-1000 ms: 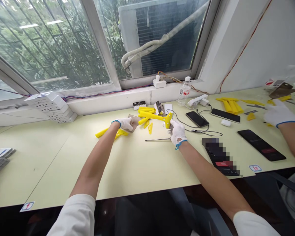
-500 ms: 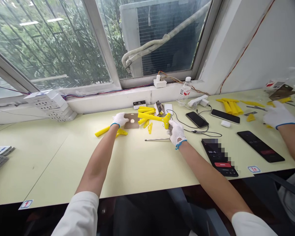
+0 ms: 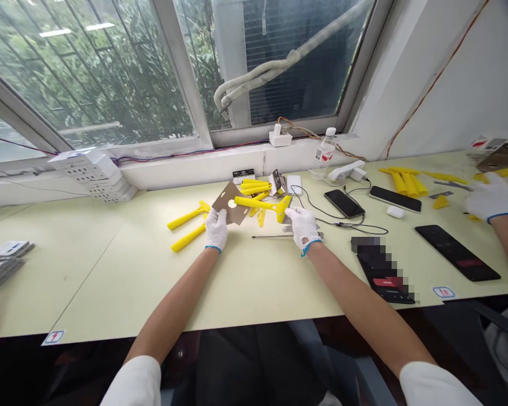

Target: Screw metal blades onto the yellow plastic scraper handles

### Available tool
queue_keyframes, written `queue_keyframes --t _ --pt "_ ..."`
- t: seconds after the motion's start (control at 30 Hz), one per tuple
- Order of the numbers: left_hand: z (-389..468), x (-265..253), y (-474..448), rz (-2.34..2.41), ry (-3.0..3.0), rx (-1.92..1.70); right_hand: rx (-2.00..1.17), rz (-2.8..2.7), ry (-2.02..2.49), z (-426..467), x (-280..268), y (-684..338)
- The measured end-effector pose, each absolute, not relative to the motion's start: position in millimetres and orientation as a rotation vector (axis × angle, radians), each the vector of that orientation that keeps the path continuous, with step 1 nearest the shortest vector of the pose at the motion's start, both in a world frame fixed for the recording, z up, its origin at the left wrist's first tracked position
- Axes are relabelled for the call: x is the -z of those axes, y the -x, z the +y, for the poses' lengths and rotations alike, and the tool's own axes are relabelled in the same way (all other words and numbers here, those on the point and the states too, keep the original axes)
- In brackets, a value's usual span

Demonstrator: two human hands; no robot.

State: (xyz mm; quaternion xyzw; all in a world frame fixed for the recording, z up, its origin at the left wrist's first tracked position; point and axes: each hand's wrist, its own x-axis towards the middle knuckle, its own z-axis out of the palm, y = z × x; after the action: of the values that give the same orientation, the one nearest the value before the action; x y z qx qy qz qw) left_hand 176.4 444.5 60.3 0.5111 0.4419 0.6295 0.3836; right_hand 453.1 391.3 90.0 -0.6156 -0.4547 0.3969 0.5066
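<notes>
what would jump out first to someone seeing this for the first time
The bright yellow scraper mid-table, held at its head by the gloved right hand. Beside it, the gloved left hand lifts a brown card packet with a round hole. More yellow handles lie on the table to the left.

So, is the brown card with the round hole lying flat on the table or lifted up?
Lifted: the left hand holds the brown card tilted, its far edge raised above the table.

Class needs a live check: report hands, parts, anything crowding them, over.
Left hand grips brown card. Right hand holds yellow scraper by its head. Loose yellow handles left; thin rod between the hands.
</notes>
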Motion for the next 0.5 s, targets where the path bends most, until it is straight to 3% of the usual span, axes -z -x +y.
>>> queue_keyframes --t 0.33,0.5 --pt "442.5 -43.7 -186.4 1.058 -1.506 -1.539 -1.185 -0.808 1.276 400.1 -87.7 -439.5" --pt "438.2 -47.4 -185.8 1.070 -1.592 -1.540 -1.131 -0.861 1.324 394.2 -94.7 -439.1"
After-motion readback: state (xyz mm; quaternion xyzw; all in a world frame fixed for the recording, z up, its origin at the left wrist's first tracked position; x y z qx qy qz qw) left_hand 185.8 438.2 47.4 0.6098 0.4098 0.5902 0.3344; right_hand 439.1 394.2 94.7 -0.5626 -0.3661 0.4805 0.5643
